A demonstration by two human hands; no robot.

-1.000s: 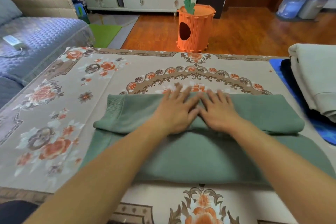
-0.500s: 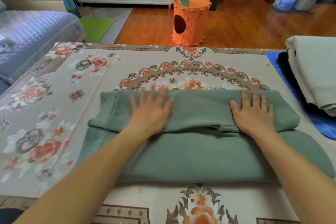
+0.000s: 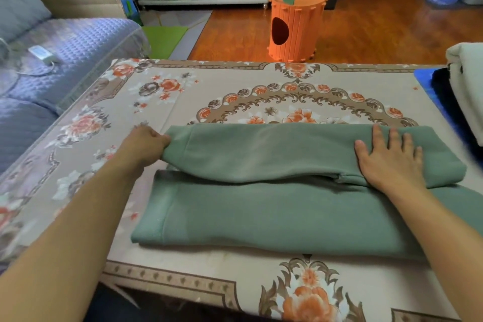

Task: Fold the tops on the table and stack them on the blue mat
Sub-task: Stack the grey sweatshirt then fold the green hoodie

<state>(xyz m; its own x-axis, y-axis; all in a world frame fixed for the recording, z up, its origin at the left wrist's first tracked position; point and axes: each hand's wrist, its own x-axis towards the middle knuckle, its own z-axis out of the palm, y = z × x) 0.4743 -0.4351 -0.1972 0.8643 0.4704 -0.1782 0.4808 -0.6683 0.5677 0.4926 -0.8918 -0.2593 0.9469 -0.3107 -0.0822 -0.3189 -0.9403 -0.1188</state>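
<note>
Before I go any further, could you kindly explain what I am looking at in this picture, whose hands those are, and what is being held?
There is no machine here. A person wears a wide-angle camera on the head, so the single view looks forward and down over their own bare arms and hands.

In front of them is a table covered by a floral tablecloth. On it lies a green top, partly folded, with its far part laid over the near part. The left hand grips the left end of that folded layer. The right hand lies flat on the right end, fingers straight, holding nothing.

At the right edge is a blue mat with a cream top stacked on a dark garment. Behind the table stands an orange carrot-shaped bin; a sofa is to the left.
</note>
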